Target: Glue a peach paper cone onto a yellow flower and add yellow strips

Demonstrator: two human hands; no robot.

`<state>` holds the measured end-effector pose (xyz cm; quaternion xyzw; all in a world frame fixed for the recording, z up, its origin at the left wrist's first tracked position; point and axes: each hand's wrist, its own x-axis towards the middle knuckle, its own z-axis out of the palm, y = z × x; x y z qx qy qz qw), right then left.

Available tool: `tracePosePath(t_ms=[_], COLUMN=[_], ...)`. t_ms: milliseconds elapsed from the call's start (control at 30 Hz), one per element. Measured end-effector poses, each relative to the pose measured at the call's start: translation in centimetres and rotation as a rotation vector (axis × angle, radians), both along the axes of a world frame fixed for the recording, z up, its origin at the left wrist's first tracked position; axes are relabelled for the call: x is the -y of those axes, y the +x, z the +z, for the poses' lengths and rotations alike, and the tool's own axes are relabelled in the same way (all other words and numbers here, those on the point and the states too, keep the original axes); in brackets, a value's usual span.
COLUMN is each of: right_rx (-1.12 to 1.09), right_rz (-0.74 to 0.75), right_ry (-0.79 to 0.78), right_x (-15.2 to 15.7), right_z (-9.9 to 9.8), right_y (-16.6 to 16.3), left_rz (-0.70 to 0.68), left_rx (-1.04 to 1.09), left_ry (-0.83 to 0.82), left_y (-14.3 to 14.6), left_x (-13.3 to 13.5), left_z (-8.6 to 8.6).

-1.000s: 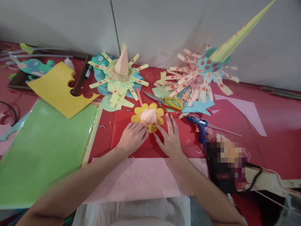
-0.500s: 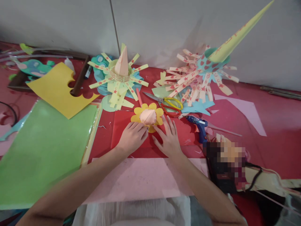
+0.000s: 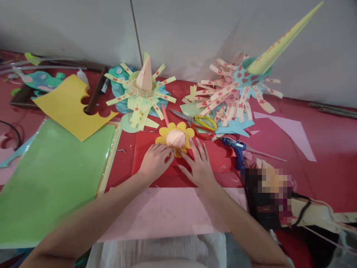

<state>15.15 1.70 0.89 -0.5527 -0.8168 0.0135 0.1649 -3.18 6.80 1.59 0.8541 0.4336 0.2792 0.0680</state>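
A paper flower [image 3: 176,138] with yellow petals and a pale pink cone at its middle rests on a red sheet [image 3: 142,145]. At its lower left edge, my left hand [image 3: 156,160] is closed, the bent fingers and thumb gripping the petals. My right hand [image 3: 198,163] lies along the lower right side with its fingers spread, the fingertips touching or very near the petals. Part of the lower petals is hidden behind my fingers. Just beyond the flower are scissors [image 3: 205,123] with yellow and red handles, and a pink stick [image 3: 165,114].
A blue glue gun [image 3: 236,147] lies to the right, near a dark phone-like object [image 3: 262,208]. Green sheets [image 3: 55,178] and a cut yellow sheet [image 3: 72,108] cover the left. Two paper-strip crafts with cones, one pink-coned [image 3: 144,76] and one yellow-coned [image 3: 281,42], stand against the wall.
My right hand has shifted slightly left along the flower's lower edge. The left fingers have moved a little at the petals; the flower has barely moved.
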Motion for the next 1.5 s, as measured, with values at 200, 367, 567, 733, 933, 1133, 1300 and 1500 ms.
tracePosePath(t_ms=[200,367,567,733,933,1133,1300,1500], right_rx=[-0.018,-0.038,-0.052,-0.078,-0.167,-0.288,-0.277,-0.296], right_rz=[-0.023,-0.038,-0.066,-0.072,-0.104,-0.29,-0.358,-0.354], right_ry=[0.02,0.042,0.074,0.09,0.148,0.246,0.218,0.164], right_x=[0.1,0.1,0.0,0.0,0.0,0.0,0.1,-0.1], right_z=[0.0,-0.1,-0.1,0.0,0.1,0.5,0.5,0.3], right_y=[0.1,0.1,0.0,0.0,0.2,1.6,2.1,1.7], left_rz=[0.004,0.002,0.0,-0.003,-0.012,0.033,0.123,0.158], left_rx=[-0.008,-0.006,-0.009,-0.013,-0.003,0.1,0.312,0.367], left_ry=[0.001,-0.005,-0.018,-0.008,0.002,-0.006,-0.078,-0.126], left_y=[0.0,0.0,0.0,0.0,-0.1,-0.2,0.1,1.4], left_x=[-0.1,0.0,0.0,0.0,0.0,0.2,-0.4,-2.3], left_z=[-0.2,0.0,0.0,0.0,-0.1,1.2,3.9,6.0])
